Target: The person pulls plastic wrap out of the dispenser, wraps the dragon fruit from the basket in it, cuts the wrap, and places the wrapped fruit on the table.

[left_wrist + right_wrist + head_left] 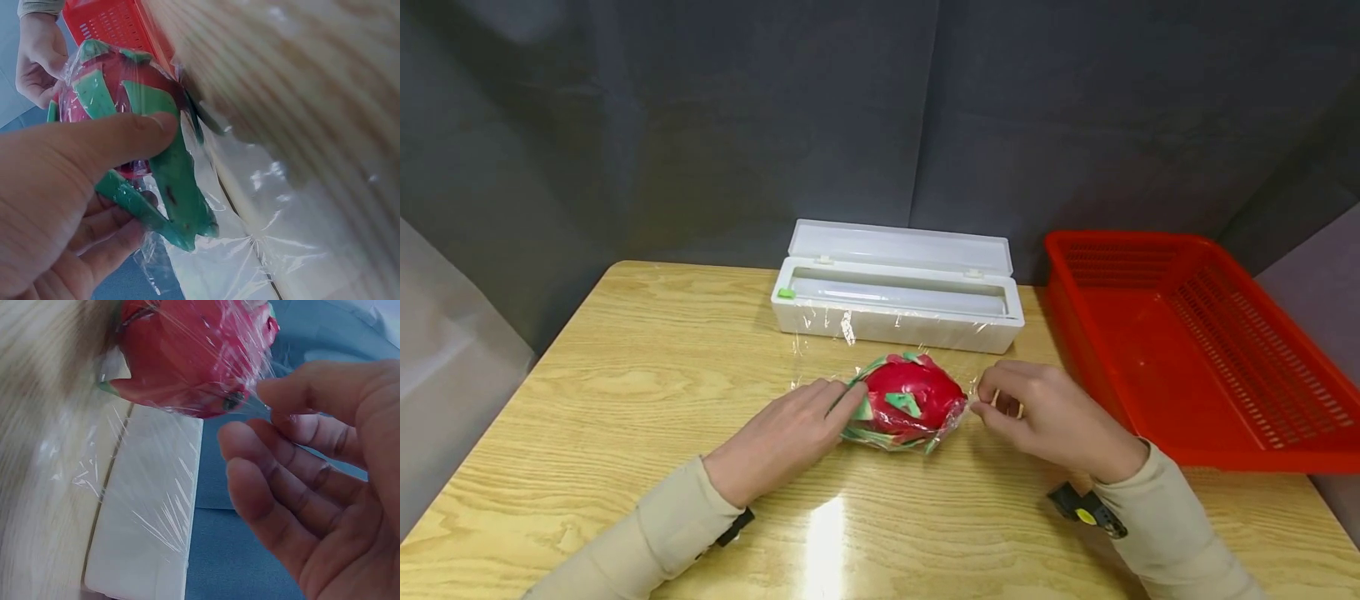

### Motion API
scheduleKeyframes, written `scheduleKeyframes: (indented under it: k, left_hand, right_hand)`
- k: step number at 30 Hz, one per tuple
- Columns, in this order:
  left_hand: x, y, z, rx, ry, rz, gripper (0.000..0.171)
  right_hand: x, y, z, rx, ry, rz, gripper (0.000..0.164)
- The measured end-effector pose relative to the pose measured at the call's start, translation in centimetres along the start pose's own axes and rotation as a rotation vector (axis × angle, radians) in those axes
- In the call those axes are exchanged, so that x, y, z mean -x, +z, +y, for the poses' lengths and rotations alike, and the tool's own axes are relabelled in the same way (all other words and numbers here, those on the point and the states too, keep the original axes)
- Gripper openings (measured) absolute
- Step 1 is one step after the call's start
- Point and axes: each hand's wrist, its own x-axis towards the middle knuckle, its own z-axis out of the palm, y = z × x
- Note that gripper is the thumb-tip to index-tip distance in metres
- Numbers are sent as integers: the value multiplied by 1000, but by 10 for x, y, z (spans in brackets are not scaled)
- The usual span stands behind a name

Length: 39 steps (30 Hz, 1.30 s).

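We see the dragon fruit (pixel 925 387), loosely covered in clear film (pixel 953 415), at the middle of the wooden table (pixel 640 375), on the near side of the open white box (pixel 895 328) and left of the red basket (pixel 1082 358). Our left hand (pixel 790 429) grips the fruit's left end, thumb over the green scales, while our right hand (pixel 1045 412) pinches the gathered film at the right end. We would expect the fruit to be of modest weight and firm in the body, its leafy tips the easier part to bend or snap (it may be a model, we cannot be sure). The film should be slick, flimsy and quick to cling or tear, so we would cradle the round middle and take the film by its bunched edge. Harder to make out is the film's outline, which shows mostly as glints towards the box; whether it joins the roll (pixel 898 290), and whether the fruit's underside touches the table, we cannot tell.
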Motion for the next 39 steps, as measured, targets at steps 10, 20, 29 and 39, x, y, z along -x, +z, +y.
scheduleKeyframes:
  k: [10, 20, 29, 39]
  left_hand:
    - [-1, -1, 0, 17, -1, -8, 44]
    - [1, -2, 0, 50, -7, -33, 51]
    - [1, -2, 1, 17, 5, -18, 49]
    - [2, 0, 0, -24, 6, -38, 49]
  right_hand:
    - [-1, 4, 1, 61, 27, 76, 15]
    - [-3, 10, -2, 0, 51, 82, 15]
    - [-5, 12, -9, -30, 61, 87, 16]
    - [-6, 15, -13, -44, 71, 123, 24]
